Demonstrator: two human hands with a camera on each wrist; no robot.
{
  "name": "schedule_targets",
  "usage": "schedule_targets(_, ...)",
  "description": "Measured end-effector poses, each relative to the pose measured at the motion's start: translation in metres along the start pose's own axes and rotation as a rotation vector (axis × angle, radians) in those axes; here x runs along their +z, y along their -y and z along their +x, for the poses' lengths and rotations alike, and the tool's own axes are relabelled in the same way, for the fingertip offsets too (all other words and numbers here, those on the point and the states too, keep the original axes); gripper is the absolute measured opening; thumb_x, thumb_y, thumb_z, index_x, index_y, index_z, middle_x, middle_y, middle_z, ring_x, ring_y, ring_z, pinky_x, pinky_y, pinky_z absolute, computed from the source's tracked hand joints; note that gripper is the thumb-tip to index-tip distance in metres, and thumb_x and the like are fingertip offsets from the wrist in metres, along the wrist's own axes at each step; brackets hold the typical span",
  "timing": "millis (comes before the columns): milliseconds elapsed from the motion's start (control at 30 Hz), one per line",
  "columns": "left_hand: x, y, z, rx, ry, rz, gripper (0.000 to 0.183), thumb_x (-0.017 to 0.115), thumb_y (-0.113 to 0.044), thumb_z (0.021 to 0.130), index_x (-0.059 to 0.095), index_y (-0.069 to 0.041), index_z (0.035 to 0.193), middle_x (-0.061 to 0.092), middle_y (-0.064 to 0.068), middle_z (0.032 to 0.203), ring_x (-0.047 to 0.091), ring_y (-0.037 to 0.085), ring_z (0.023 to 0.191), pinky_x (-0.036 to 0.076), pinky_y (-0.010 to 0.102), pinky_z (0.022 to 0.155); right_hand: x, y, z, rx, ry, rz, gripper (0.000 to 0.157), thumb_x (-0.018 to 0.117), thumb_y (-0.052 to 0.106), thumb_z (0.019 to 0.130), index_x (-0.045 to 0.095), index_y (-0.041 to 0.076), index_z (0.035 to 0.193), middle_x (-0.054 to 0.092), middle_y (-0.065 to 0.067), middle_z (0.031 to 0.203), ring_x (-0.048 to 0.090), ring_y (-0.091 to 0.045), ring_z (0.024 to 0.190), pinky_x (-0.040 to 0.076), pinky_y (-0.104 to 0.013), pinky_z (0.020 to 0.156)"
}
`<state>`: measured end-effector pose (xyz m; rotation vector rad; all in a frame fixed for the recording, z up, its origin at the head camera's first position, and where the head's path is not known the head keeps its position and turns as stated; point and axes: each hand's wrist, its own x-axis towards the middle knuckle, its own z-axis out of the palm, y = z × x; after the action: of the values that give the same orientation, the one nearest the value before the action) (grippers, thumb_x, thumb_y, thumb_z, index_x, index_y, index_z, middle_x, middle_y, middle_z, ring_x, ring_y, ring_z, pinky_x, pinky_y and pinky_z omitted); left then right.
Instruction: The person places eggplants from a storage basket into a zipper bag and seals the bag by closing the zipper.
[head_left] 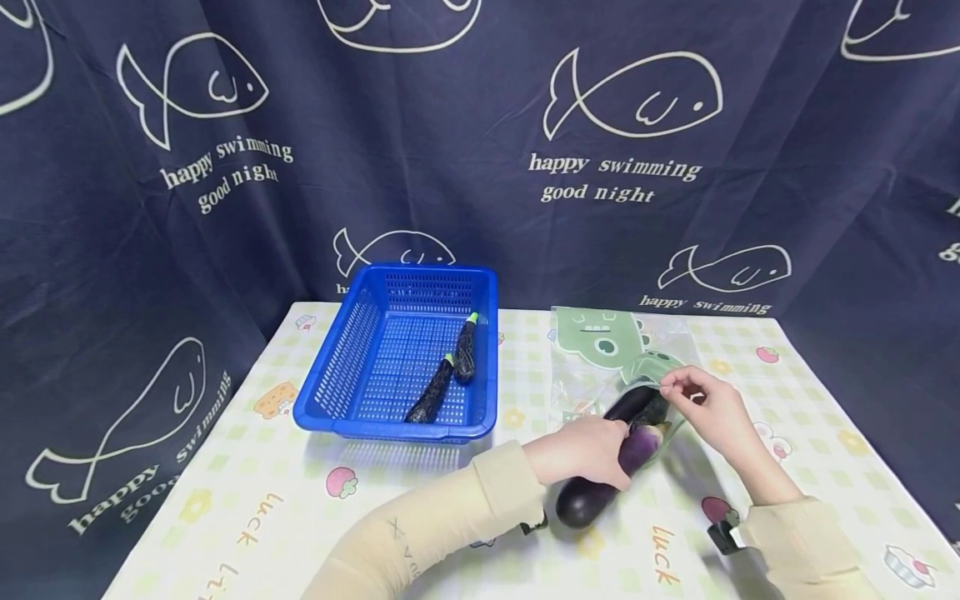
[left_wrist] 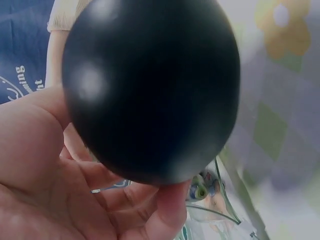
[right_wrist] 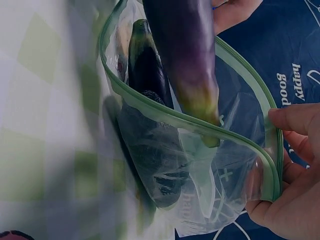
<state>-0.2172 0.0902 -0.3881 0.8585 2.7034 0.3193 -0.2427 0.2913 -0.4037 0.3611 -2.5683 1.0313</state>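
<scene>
One eggplant, glossy, firm and likely slippery, lies half inside the bag on the table. The left hand wraps its middle, a sound grip. The right hand pinches the bag's rim open.

A: Eggplant, left wrist view?
B: Fills the frame, blurred; only its rounded end shows. Left hand cut off by the lower and left edges.

A: Bag, right wrist view?
B: Mouth only; the rest runs off the frame. A second eggplant inside, its lower part dim behind the plastic.

A: Right hand?
B: Cut by the right edge; fingers partly shown.

A: Table there?
B: Blurred.
</scene>
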Motion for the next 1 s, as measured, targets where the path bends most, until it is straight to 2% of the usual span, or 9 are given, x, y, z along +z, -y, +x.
schedule_targets(100,0.004,-0.002,0.002,-0.002,-0.008,0.011,0.045,0.078,-0.042,0.068,0.058,-0.017,0.100,0.062,-0.008,0.084,0.056,0.006,0.070,0.043,0.016,0.059,0.000,0.002,0.000,0.000,0.001,0.003,0.006,0.069,0.007,0.083,0.066,0.010,0.088,0.060,0.005,0.072,0.052,0.001,0.063,0.043,-0.013,0.058)
schedule_targets(267,0.008,-0.005,0.006,-0.021,-0.009,0.030,0.057,0.078,-0.044,0.068,0.058,-0.015,0.112,0.065,-0.006,0.091,0.059,0.007,0.077,0.045,0.016,0.063,0.000,0.002,0.000,0.002,0.001,-0.002,0.006,0.068,0.007,0.083,0.066,0.010,0.088,0.060,0.005,0.072,0.051,0.001,0.063,0.042,-0.012,0.058)
schedule_targets(433,0.012,-0.009,0.010,-0.042,-0.028,0.064,0.052,0.078,-0.046,0.067,0.058,-0.017,0.106,0.065,-0.007,0.088,0.060,0.007,0.078,0.046,0.019,0.064,0.001,0.000,0.000,-0.002,0.000,-0.017,0.005,0.068,0.006,0.084,0.066,0.009,0.088,0.059,0.006,0.071,0.052,0.000,0.062,0.043,-0.012,0.058)
schedule_targets(667,0.018,-0.013,0.015,-0.074,-0.058,0.082,0.057,0.079,-0.049,0.066,0.059,-0.020,0.110,0.066,-0.008,0.098,0.061,0.008,0.085,0.046,0.023,0.072,0.002,0.001,0.001,-0.008,-0.004,-0.013,0.005,0.068,0.007,0.084,0.066,0.009,0.087,0.059,0.007,0.071,0.052,0.001,0.063,0.042,-0.011,0.059)
schedule_targets(867,0.022,-0.015,0.020,-0.077,-0.088,0.077,0.054,0.080,-0.048,0.064,0.060,-0.019,0.106,0.065,-0.008,0.092,0.061,0.007,0.079,0.045,0.023,0.065,0.002,0.000,0.001,0.001,-0.002,0.003,0.005,0.068,0.006,0.083,0.065,0.008,0.087,0.059,0.008,0.071,0.052,0.001,0.063,0.042,-0.011,0.059)
schedule_targets(1000,0.022,-0.017,0.022,-0.081,-0.098,0.080,0.056,0.080,-0.047,0.065,0.059,-0.018,0.108,0.066,-0.006,0.093,0.061,0.008,0.078,0.045,0.023,0.064,0.002,0.002,0.001,0.005,0.002,0.000,0.005,0.068,0.007,0.083,0.066,0.009,0.088,0.060,0.006,0.072,0.052,0.002,0.063,0.042,-0.011,0.059)
